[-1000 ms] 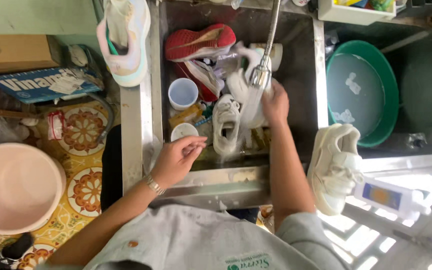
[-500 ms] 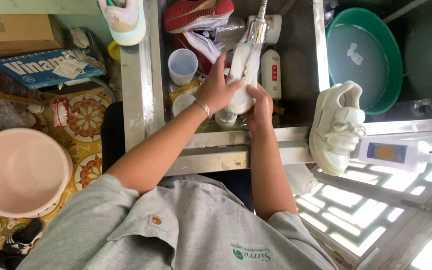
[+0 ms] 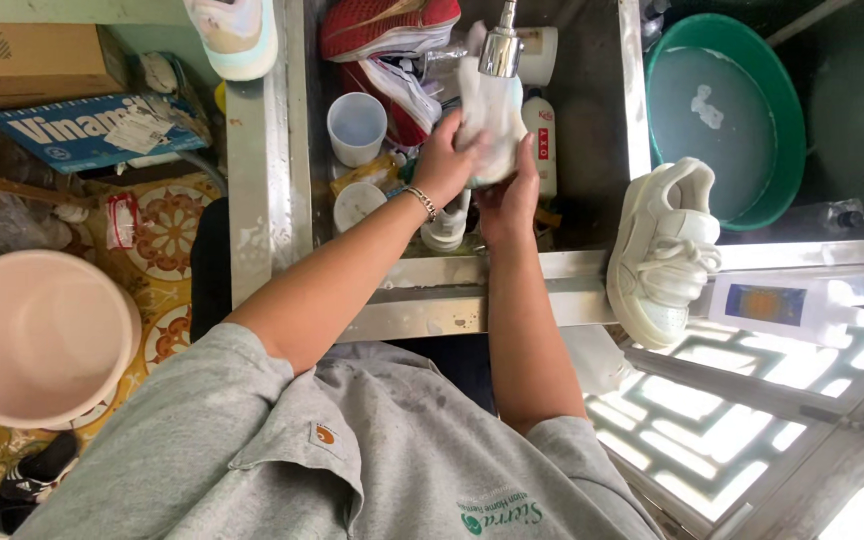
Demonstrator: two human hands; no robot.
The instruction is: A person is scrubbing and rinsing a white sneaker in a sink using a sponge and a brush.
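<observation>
Far to the left of both hands, a pale pink basin point(image 3: 32, 335) sits on the patterned floor point(image 3: 167, 235), and a blue carton point(image 3: 92, 130) lies beyond it. Nearer, just left of the left hand point(image 3: 444, 160), a clear plastic cup point(image 3: 356, 128) stands in the steel sink point(image 3: 592, 150), with red shoes point(image 3: 387, 30) behind it. The left hand's grip is curled tight around the side of a white shoe point(image 3: 490, 115), held upright under the tap point(image 3: 500, 45). The right hand point(image 3: 510, 200) pinches the same shoe from below, fingers wrapped on it. Right of that grip, a second white sneaker point(image 3: 664, 250) rests on the counter edge point(image 3: 512, 275), and a green basin point(image 3: 727, 120) fills the far sink.
</observation>
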